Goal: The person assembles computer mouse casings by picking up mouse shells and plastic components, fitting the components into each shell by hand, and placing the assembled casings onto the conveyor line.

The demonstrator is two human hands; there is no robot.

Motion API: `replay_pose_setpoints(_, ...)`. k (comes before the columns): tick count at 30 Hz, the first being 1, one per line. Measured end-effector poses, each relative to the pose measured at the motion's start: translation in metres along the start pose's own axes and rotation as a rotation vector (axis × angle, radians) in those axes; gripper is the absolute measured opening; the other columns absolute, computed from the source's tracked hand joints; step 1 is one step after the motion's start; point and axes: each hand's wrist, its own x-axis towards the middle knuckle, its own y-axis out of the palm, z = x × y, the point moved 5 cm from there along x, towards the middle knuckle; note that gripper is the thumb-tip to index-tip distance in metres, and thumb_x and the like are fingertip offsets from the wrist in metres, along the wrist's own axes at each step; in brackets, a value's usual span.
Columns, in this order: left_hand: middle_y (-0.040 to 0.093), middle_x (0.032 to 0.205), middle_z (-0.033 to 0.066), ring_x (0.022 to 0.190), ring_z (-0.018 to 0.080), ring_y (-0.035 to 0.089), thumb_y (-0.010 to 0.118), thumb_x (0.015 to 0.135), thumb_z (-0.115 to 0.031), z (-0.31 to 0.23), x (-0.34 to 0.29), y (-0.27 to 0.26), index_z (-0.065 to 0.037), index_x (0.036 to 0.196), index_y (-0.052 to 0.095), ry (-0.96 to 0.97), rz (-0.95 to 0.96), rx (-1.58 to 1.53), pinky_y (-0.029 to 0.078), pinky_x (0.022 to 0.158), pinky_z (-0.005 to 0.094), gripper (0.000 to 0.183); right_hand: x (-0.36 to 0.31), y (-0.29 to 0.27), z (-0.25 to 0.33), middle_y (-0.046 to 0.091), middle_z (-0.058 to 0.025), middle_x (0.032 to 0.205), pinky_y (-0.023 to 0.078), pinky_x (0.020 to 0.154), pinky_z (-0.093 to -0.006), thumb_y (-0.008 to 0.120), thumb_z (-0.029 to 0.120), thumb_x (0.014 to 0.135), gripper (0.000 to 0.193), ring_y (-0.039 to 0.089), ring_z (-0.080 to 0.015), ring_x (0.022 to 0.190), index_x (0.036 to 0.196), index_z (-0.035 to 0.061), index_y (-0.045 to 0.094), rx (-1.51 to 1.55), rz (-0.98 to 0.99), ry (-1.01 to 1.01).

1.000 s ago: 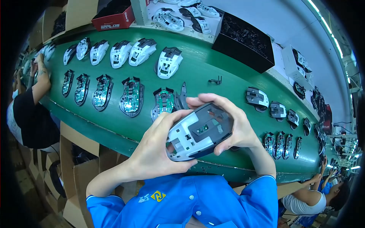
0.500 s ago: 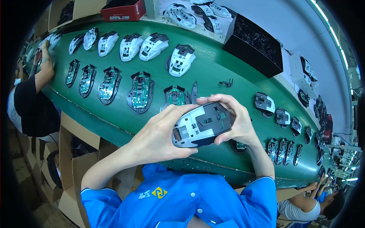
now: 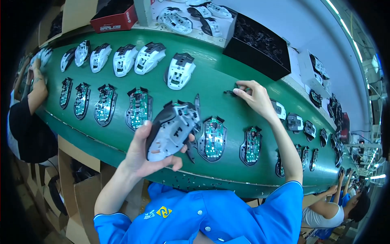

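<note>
My left hand (image 3: 138,158) grips a white and dark grey computer mouse shell (image 3: 172,132), tilted above the bench, thumb on one side and fingers curled around the other. Farther off to the right, my right hand (image 3: 256,99) closes thumb and fingertips on a small black plastic part (image 3: 230,92) at the bench surface; the fingers hide some of it. Beside the held shell lies a mouse base with a green circuit board (image 3: 213,138). Another such base (image 3: 251,147) lies to its right. A separate white and grey shell (image 3: 180,71) rests beyond the held one.
More bases and shells stand in rows on the green bench (image 3: 162,88) to both sides. A black box (image 3: 258,46) of small dark parts is at the back, a red box (image 3: 114,19) at the far left. Co-workers sit left and right. Cardboard cartons (image 3: 87,195) stand below the bench.
My right hand has let go of the shell and reached away to the small black part. My left hand has moved left, turning the shell. The whole view has shifted somewhat.
</note>
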Motion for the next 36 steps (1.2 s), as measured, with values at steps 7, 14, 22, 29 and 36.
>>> replay_pose_setpoints(7,0.059,0.118,0.0133,0.085,0.019,0.066,0.03,0.094,-0.058,-0.021,0.01,-0.006,-0.012,0.138,0.038,-0.024,-0.257,0.296,0.056,0.051,0.0299,0.065,-0.008,-0.017,0.042,0.065,-0.0026,0.078,0.044,0.052,-0.0226,0.071,0.017,0.08,0.014,0.056,-0.0076,0.068,0.086,0.0043,0.072,0.331,0.018,0.03)
replay_pose_setpoints(14,0.058,0.103,0.0113,0.08,0.0167,0.063,0.052,0.089,-0.036,-0.023,0.01,0.027,-0.006,0.138,0.034,-0.192,-0.142,0.483,0.054,0.055,0.0285,0.06,-0.052,-0.015,0.18,0.061,0.0054,0.076,0.037,0.049,-0.0264,0.08,0.021,0.061,0.022,0.048,-0.0127,0.064,0.082,0.0167,0.074,0.053,0.105,-0.937)
replay_pose_setpoints(22,0.056,0.104,0.0096,0.094,0.0131,0.053,0.044,0.096,-0.033,-0.024,-0.001,0.043,-0.003,0.13,0.043,0.013,-0.158,0.995,0.047,0.072,0.0287,0.046,-0.072,-0.005,0.193,0.057,0.0043,0.078,0.038,0.041,-0.0242,0.073,0.017,0.06,0.021,0.049,-0.0118,0.063,0.081,0.0148,0.07,-0.136,0.037,-1.057)
replay_pose_setpoints(29,0.056,0.106,0.0103,0.096,0.014,0.053,0.044,0.095,-0.019,-0.023,-0.009,0.051,-0.001,0.135,0.037,0.11,-0.153,1.072,0.043,0.084,0.0299,0.045,-0.08,-0.013,0.202,0.049,0.0037,0.081,0.042,0.044,-0.0261,0.071,0.014,0.065,0.018,0.048,-0.0132,0.073,0.083,0.0158,0.07,-0.225,0.202,-0.842)
replay_pose_setpoints(36,0.055,0.102,0.0068,0.088,0.01,0.051,0.051,0.089,-0.012,-0.021,-0.008,0.054,0.0,0.13,0.041,0.045,-0.156,1.006,0.044,0.076,0.0261,0.044,-0.083,-0.019,0.205,0.046,0.0024,0.077,0.04,0.045,-0.0282,0.074,0.013,0.061,0.02,0.048,-0.0144,0.073,0.081,0.0151,0.07,-0.218,0.172,-0.742)
